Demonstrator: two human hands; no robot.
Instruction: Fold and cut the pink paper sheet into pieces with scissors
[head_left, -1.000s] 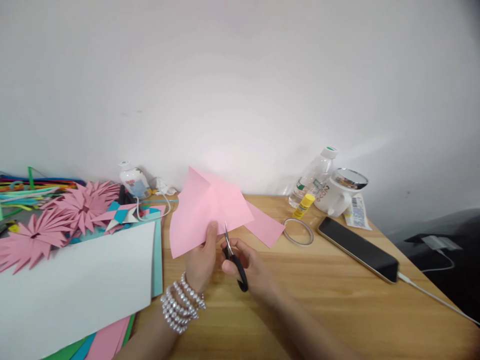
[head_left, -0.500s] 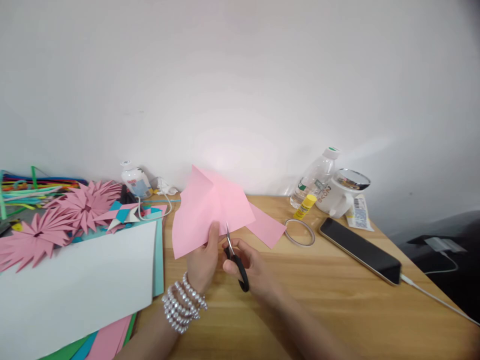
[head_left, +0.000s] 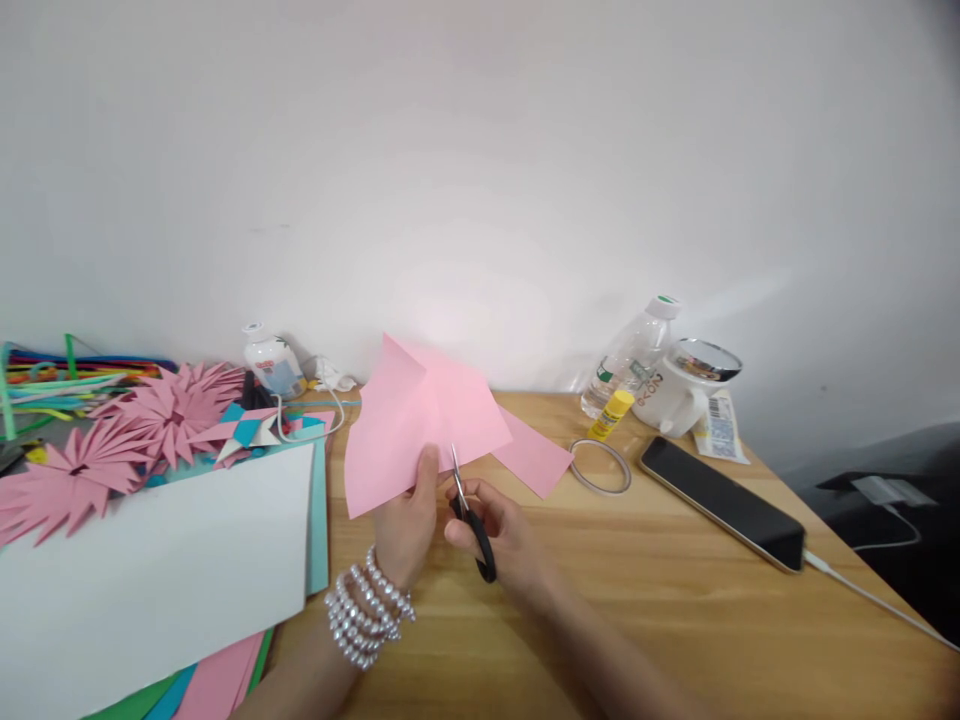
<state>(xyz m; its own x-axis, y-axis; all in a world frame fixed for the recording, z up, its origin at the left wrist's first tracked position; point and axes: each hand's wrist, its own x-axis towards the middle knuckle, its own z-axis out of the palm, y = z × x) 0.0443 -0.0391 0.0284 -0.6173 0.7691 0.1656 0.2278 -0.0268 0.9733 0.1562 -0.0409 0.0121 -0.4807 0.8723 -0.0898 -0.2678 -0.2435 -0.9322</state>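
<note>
A creased sheet of pink paper [head_left: 427,410] is raised in front of me, pinched at its lower edge by my left hand [head_left: 409,525], thumb on top. My right hand [head_left: 499,530] grips black-handled scissors [head_left: 472,530], fingers around the handles. Their metal blades point up at the paper's lower edge, just right of my left thumb. The lower blade is hidden, so how far the blades are apart is unclear. Another pink strip [head_left: 534,455] lies on the table behind and right of the sheet.
On the left, pink folded-paper flowers [head_left: 176,412] sit behind a white sheet [head_left: 165,570] on coloured paper. To the right are a tape roll [head_left: 626,480], a glue stick [head_left: 611,415], a bottle [head_left: 630,350], a mug [head_left: 671,400] and a phone [head_left: 724,500] on its cable.
Almost nothing differs. The view has shifted very slightly; both hands, the scissors and the pink sheet keep nearly the same places.
</note>
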